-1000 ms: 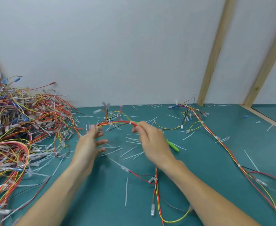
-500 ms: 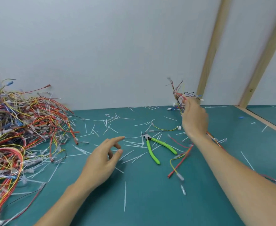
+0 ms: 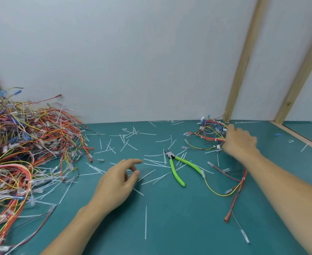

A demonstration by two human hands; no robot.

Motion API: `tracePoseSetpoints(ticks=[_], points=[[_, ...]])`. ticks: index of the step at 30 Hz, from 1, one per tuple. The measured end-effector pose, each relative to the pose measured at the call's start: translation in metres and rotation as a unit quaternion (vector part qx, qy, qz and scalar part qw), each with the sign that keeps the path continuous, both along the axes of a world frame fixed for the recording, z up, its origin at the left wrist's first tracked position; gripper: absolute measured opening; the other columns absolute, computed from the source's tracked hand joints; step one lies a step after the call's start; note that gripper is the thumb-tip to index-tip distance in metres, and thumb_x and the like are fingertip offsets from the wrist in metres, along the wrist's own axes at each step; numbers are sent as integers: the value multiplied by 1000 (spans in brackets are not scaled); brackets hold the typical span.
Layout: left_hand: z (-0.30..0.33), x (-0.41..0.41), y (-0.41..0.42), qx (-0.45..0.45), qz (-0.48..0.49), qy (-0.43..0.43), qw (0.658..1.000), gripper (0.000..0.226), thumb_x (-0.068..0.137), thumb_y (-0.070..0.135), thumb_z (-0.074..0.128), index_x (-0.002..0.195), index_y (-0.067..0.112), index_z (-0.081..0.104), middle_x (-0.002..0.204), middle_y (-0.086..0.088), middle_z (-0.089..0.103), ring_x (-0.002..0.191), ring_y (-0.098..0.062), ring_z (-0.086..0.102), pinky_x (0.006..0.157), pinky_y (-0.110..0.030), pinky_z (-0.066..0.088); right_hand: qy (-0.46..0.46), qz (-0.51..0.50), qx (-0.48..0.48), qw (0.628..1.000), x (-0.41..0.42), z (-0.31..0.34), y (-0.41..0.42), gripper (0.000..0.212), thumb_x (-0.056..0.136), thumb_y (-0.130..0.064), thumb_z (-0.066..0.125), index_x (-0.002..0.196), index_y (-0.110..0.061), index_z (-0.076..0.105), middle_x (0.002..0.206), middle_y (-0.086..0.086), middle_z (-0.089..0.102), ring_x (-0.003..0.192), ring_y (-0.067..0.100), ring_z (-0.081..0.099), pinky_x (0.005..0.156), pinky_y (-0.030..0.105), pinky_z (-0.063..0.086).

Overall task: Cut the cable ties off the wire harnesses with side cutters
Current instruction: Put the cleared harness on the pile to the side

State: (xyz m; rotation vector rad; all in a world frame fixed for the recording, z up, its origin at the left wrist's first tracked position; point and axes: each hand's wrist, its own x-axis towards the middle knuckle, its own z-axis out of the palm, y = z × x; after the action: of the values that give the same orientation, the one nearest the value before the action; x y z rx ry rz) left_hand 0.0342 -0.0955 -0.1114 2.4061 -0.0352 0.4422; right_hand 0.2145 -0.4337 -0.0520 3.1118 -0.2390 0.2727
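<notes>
Teal work mat (image 3: 169, 227) in front of a white wall panel with wooden battens at far right. Left side holds a big tangled heap of wire harnesses (image 3: 22, 150), red, yellow and blue, likely the stock to be worked or already stripped; cannot tell which. Cut cable ties (image 3: 145, 222) lie scattered as white strips across the mat centre, so cutting is well underway. Side cutters (image 3: 181, 166) with green handles lie flat near centre, touched by neither hand, jaws pointing far-left, handy for the next pickup. Right hand (image 3: 240, 142) reaches to the far right onto a small harness bundle (image 3: 211, 132) by the batten foot; fingers lie over the wires, but grip is hidden, cannot tell whether clamped or loose. One loose harness (image 3: 238, 184) trails back along the forearm toward the near side. Left hand (image 3: 118, 183) hovers low over the mat, fingers relaxed and apart, holding nothing, probably waiting to take the harness.
</notes>
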Motion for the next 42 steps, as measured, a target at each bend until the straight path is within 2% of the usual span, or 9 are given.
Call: tracePoseSetpoints(ticks=[3, 6, 14, 17, 22, 25, 28, 31, 42], points=[[-1, 1, 0, 3, 4, 6, 1000, 26, 97, 32, 58, 119, 46, 60, 102, 24, 60, 75, -10, 57, 75, -37, 53, -60, 43, -109, 991, -12, 0, 6, 58, 86, -18, 72, 137, -13, 45, 133, 12, 54, 126, 32, 48, 92, 42, 43], [-1, 1, -2, 9, 2, 16, 1000, 23, 97, 34, 58, 116, 45, 61, 101, 24, 61, 74, -9, 57, 75, -36, 53, 20, 73, -45, 996, -21, -10, 19, 39, 91, -14, 61, 128, -12, 51, 125, 11, 64, 117, 35, 61, 81, 38, 45], [2, 1, 2, 12, 23, 24, 999, 14, 97, 37, 56, 107, 42, 65, 96, 24, 63, 71, -5, 56, 68, -28, 45, 164, -52, 12, 985, -16, 1, -9, 51, 104, -47, 32, 143, -22, 56, 157, 7, 49, 139, 34, 50, 110, 47, 37], [1, 1, 3, 22, 27, 36, 999, 15, 98, 38, 55, 107, 42, 66, 95, 25, 63, 71, 1, 55, 66, -25, 41, 190, -51, 29, 980, -6, 1, -17, 53, 103, -40, 32, 143, -14, 55, 155, 15, 49, 135, 39, 50, 113, 50, 38], [2, 0, 3, 30, 30, 41, 998, 16, 98, 40, 53, 108, 42, 65, 95, 27, 63, 74, 8, 53, 66, -21, 38, -6, 20, 38, 999, -23, -1, 20, 36, 100, -40, 40, 112, -12, 59, 127, 17, 66, 118, 37, 59, 96, 46, 42], [2, 0, 3, 34, 34, 43, 998, 16, 98, 40, 53, 107, 42, 65, 95, 26, 63, 73, 9, 52, 63, -16, 36, 65, 128, 75, 987, -46, -2, 76, 60, 92, -78, 30, 102, -23, 50, 117, 12, 68, 104, 33, 62, 77, 40, 42], [2, 0, 5, 34, 47, 37, 998, 15, 98, 39, 53, 106, 41, 65, 95, 26, 63, 73, 8, 52, 63, -14, 34, 151, 166, -9, 974, -69, -13, 117, 90, 73, -98, 35, 118, -22, 53, 124, 6, 64, 104, 30, 59, 76, 39, 40], [2, 1, 6, 38, 60, 36, 997, 15, 98, 38, 53, 106, 41, 65, 97, 25, 63, 74, 9, 51, 63, -14, 34, 129, 168, -16, 977, -82, -19, 136, 89, 80, -83, 52, 137, -14, 46, 138, 10, 57, 125, 31, 58, 81, 39, 39], [2, 0, 0, 53, 97, 35, 993, 16, 96, 38, 52, 106, 39, 65, 98, 19, 63, 80, -4, 52, 68, -24, 37, -66, 212, 159, 962, -115, -55, 165, 48, 86, -61, 60, 120, -28, 55, 116, -8, 60, 115, 18, 53, 89, 35, 44]])
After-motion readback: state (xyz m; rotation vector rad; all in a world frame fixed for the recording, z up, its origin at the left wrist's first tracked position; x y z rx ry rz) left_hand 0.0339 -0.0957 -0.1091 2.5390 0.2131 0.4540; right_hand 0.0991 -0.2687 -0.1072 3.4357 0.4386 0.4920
